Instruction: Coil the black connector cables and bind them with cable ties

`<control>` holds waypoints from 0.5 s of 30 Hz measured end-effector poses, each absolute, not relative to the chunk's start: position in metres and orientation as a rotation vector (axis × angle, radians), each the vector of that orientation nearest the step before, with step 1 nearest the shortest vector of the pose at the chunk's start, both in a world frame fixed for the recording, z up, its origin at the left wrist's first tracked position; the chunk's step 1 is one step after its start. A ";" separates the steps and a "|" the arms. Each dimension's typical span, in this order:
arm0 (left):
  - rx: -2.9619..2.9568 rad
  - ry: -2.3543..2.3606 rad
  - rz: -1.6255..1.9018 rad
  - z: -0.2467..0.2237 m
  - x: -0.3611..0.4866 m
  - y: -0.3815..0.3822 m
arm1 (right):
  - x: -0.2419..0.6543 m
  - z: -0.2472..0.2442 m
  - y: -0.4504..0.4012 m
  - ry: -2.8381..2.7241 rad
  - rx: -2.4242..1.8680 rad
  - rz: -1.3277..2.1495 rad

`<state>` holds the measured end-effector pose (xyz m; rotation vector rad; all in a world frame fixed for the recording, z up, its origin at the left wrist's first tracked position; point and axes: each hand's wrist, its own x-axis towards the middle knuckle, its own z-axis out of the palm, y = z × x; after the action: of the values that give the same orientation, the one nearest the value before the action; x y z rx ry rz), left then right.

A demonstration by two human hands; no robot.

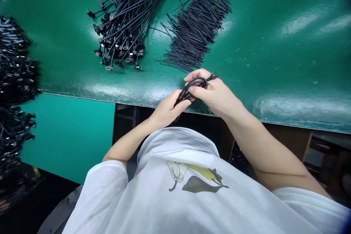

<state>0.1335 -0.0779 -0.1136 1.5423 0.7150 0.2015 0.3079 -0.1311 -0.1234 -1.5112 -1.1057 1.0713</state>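
A black cable, looped into a small coil, is held between both hands just above the table's near edge. My left hand pinches the lower left end of the coil between thumb and fingers. Closed on the coil's upper right part is my right hand, with a connector sticking out over its back. Beyond the hands lies a pile of short black twist ties. To its left, a bundle of uncoiled black cables spreads out, with metal-tipped connectors at the near end.
The green table reflects light along its front edge. Many coiled black cables are heaped at the far left, some on a lower green surface. Dark shelving shows beneath the table.
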 end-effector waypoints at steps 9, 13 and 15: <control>1.249 0.554 0.087 -0.120 0.129 -0.071 | 0.315 -0.125 -0.138 -1.267 -1.765 0.556; 0.894 0.530 0.050 -0.119 0.126 -0.072 | 0.321 -0.109 -0.137 -1.416 -1.723 0.745; 0.786 0.527 0.024 -0.117 0.126 -0.072 | 0.324 -0.103 -0.138 -1.471 -1.700 0.814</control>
<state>0.1256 -0.0716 -0.1174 0.7857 0.5268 0.0239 0.3243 -0.1383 -0.1034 -1.7004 -1.4713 0.8140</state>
